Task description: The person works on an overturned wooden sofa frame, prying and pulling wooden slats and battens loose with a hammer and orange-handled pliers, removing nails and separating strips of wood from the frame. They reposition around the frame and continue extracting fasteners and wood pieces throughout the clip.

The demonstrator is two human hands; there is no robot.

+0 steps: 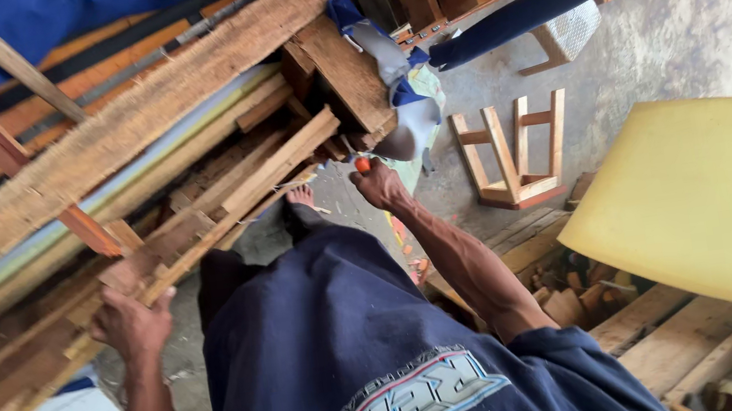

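My left hand (130, 323) grips the near end of a long wooden slat (237, 204) that slants up to the right into a pile of rough boards (118, 135). My right hand (377, 185) is stretched forward, shut on a small tool with an orange handle (362, 165), close to the far end of the pile. My bare foot (300, 198) shows on the concrete floor between the two hands. My dark blue shirt (348, 351) fills the lower middle.
A small wooden stool frame (512, 156) lies upside down on the concrete floor (650, 51). A yellow foam sheet (718, 194) lies at right over planks and scrap wood (661, 336). Blue cloth (27, 34) hangs at top left.
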